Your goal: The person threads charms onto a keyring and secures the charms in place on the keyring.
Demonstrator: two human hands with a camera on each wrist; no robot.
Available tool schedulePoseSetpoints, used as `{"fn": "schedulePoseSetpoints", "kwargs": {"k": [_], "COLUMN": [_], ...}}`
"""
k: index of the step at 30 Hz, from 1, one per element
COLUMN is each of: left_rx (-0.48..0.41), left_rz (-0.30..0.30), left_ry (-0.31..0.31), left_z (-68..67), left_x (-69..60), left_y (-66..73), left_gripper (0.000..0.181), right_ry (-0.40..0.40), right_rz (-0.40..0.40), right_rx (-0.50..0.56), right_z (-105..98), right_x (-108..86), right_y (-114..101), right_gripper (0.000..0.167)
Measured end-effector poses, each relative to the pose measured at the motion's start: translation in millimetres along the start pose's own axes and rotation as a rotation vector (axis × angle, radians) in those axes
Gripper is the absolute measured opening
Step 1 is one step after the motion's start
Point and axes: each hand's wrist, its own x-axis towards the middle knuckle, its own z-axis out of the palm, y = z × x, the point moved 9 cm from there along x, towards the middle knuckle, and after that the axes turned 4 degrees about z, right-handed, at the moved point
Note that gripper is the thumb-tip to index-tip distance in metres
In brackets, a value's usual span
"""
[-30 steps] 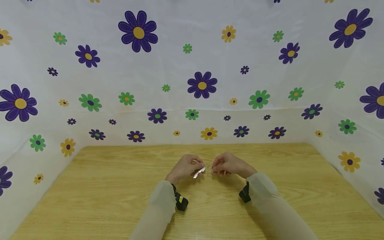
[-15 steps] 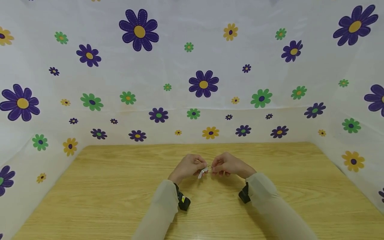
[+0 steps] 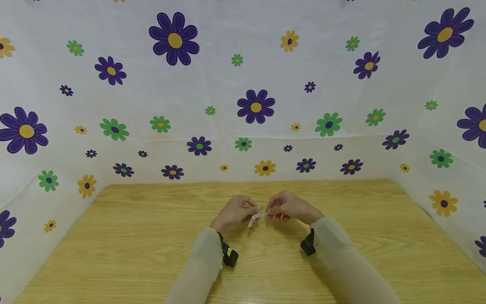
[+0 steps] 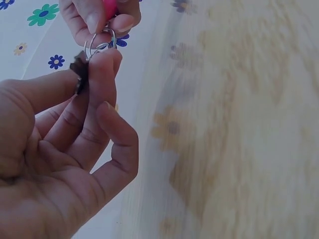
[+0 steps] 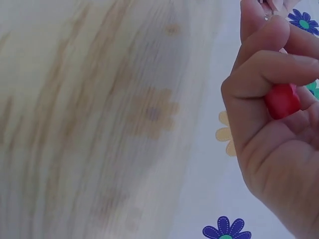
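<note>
A silver key hangs from the thumb and fingers of my left hand, which pinches its head; in the left wrist view the key looks dark, edge on. Across from it, my right hand pinches a thin metal key ring. The loops meet at the left fingertips, and I cannot tell whether key and ring are linked. A smooth red piece sits within the curled right fingers, mostly covered by them. Both hands are just above the table, fingertips nearly touching.
The wooden table spreads around both hands. A white cloth with printed flowers stands behind it and along both sides. Black wrist cameras are strapped under the sleeves.
The ring, earlier an open loop between the hands, is now mostly lost to sight by the fingertips. My right fingertips shifted slightly left. The key has tilted steeper in my left hand.
</note>
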Motion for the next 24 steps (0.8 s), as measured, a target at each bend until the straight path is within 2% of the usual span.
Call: {"fn": "schedulePoseSetpoints", "kwargs": {"k": [5,11,18,24], "left_rx": [-0.007,-0.054,-0.008,-0.009], "left_rz": [-0.011,-0.003,-0.004,-0.003], "left_ry": [-0.001,-0.007,-0.036,-0.04], "left_z": [-0.2,-0.2,1.7,0.9], "left_x": [-1.1,-1.8,-4.9,-5.9], "left_y": [-2.5,-0.2,0.9,0.3], "left_gripper": [0.016,0.017,0.013,0.013], "right_ry": [-0.009,0.018,0.042,0.042], "right_rz": [-0.005,-0.019,-0.023,-0.042], "right_rx": [0.042,0.08,0.116,0.124], "right_z": [0.7,-2.6,-2.8,-2.2], "right_x": [-0.1,0.3,1.7,3.0], "right_y": [1.5,2.2,3.8,0.9], "right_gripper": [0.011,0.01,0.009,0.01]}}
